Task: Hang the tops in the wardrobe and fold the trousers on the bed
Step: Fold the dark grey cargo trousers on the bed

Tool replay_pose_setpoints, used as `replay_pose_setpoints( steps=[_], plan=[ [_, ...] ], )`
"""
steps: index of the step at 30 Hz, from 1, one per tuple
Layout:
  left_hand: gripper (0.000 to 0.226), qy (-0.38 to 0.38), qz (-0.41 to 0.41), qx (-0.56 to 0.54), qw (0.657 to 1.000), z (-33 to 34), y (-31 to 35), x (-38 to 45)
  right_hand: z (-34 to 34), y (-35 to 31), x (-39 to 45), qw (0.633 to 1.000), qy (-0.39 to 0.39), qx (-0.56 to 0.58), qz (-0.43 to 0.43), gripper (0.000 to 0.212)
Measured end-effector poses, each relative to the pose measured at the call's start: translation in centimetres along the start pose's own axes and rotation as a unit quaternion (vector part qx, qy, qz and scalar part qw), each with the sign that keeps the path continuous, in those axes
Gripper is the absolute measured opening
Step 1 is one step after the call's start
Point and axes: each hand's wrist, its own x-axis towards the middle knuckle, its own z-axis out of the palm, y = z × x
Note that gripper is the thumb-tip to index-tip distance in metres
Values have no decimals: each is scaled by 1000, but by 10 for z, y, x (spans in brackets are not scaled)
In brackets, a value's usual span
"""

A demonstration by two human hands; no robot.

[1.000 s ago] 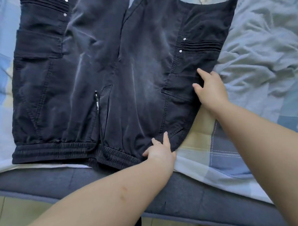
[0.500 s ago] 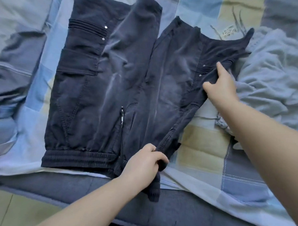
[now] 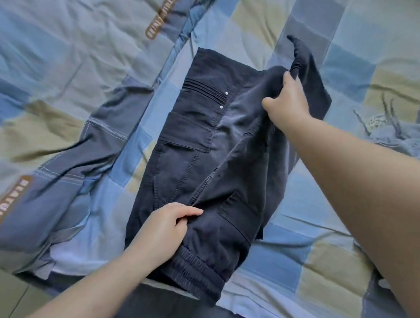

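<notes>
Head view, looking down on the bed [image 3: 295, 264]. The dark navy trousers [image 3: 188, 143] lie at the centre of the frame on the checked blue, grey and olive bedcover [image 3: 64, 65], with one half folded over the other so that the garment forms a long band running from 12 o'clock down to 6 o'clock. The elastic waistband [image 3: 195, 270] sits at the 6 o'clock end, close to the edge of the bed. A pleated panel with two small metal studs [image 3: 224, 100] and a cargo pocket [image 3: 188, 134] show on the exposed lower layer, toward 10 o'clock of the garment's middle.

The left hand [image 3: 165, 225] enters from 7 o'clock; its fingers [image 3: 190, 211] are curled and pinch a seam fold of the upper layer just above the waistband. The right hand [image 3: 286, 100] reaches in from 3 o'clock; its fingers are clamped on the bunched upper layer near the leg end, holding that cloth raised off the lower layer, with a gathered hem [image 3: 297, 54] sticking up beyond it at 12 o'clock.

A blue-grey piece of bedding with brown lettered strips [image 3: 9, 206] lies crumpled at 9 o'clock, beside the trousers. A pale blue rumpled garment [image 3: 402, 139] lies at 3 o'clock, apart from the trousers.
</notes>
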Motion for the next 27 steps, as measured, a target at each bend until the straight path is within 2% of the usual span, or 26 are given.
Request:
replay_pose_setpoints(
  steps=[1, 6, 12, 15, 18, 19, 21, 24, 27],
  plan=[
    [45, 7, -8, -10, 1000, -11, -7, 3, 7, -19, 5, 1000, -1, -5, -16, 51],
    [47, 30, -67, -35, 997, -52, -50, 11, 56, -97, 20, 996, -48, -47, -60, 64],
    [44, 0, -120, -76, 990, -52, -95, 8, 121, -124, 25, 978, -143, -121, -87, 80],
    [42, 27, -128, -91, 987, -44, -110, 9, 140, -121, 21, 980, -171, -70, -79, 85],
    [32, 94, -156, -112, 977, -36, -116, 11, 143, -103, 1, 988, -127, 11, -88, 72],
    [27, 112, -176, -139, 968, -34, -116, 12, 142, -90, -11, 992, -94, 54, -71, 65],
    [32, 120, -202, -185, 954, -30, -113, 10, 139, -55, -42, 992, -6, 126, -11, 53],
    [33, 100, -207, -150, 961, -28, -113, 9, 133, 11, -101, 969, 105, 176, 137, 48],
    [31, 45, -240, -162, 956, -32, -119, 9, 140, 63, -176, 921, 98, 227, 300, 49]
  ],
)
